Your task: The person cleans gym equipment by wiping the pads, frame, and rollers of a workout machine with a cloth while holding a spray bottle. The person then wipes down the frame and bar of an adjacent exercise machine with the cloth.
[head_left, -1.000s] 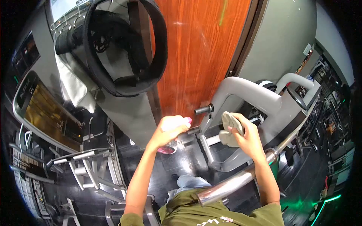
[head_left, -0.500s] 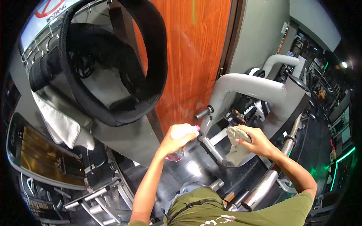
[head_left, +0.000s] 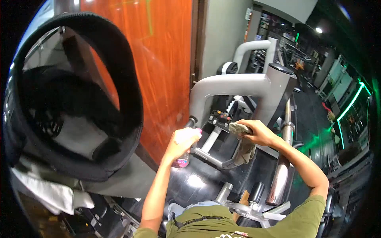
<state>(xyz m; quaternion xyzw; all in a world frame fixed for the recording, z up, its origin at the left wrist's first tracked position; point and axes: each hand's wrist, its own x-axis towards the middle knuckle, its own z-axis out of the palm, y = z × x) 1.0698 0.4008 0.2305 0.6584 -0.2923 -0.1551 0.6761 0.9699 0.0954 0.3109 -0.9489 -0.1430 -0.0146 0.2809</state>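
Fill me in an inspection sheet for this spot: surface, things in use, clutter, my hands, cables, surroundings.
Surface: dark, shiny floor.
Things in use: bottle with pink on its top; greyish cloth.
Clutter: black band and white towel at the left side.
Hands: left hand grips the bottle; right hand holds the cloth.
Cables: nothing seen.
Surroundings: reddish wooden panel, grey machine, metal bar, green light strip.

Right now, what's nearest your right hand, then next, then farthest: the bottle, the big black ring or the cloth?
1. Cloth, in the right hand.
2. Bottle, in the left hand.
3. Big black ring, far left.
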